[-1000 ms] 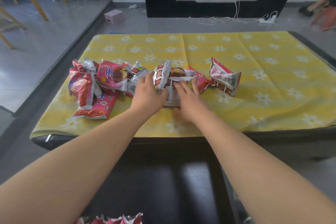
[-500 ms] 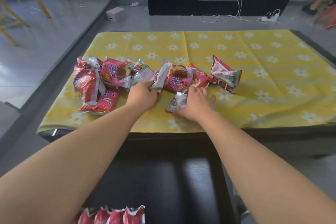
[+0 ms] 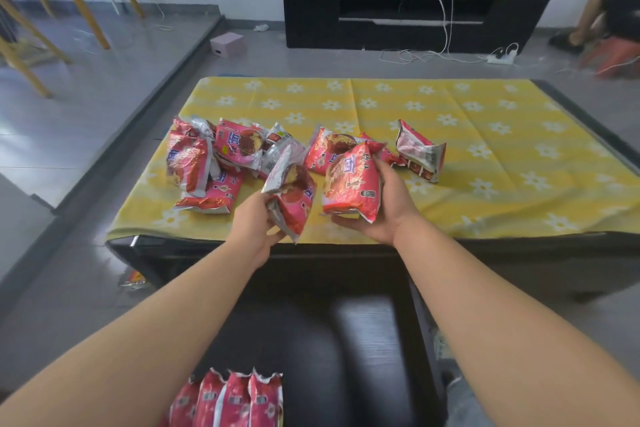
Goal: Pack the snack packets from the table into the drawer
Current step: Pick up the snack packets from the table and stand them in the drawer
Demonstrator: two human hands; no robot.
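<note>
Packets (image 3: 204, 163) – crinkly red-pink foil pillows, heaped on yellow floral cloth (image 3: 485, 135). Left hand (image 3: 254, 222) clamps one (image 3: 291, 199), right hand (image 3: 388, 208) another (image 3: 351, 184) – four upright in drawer (image 3: 228, 399).

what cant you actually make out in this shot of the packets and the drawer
- Drawer, head view: the bottom edge cuts it off, so its free space is unknown.
- Row of packed packets: cut by the same edge and the left forearm; the count is uncertain.
- Pile of packets on the table: they overlap, so no exact count.
- Packet in the left hand and packet in the right hand: the print is too small to read.
</note>
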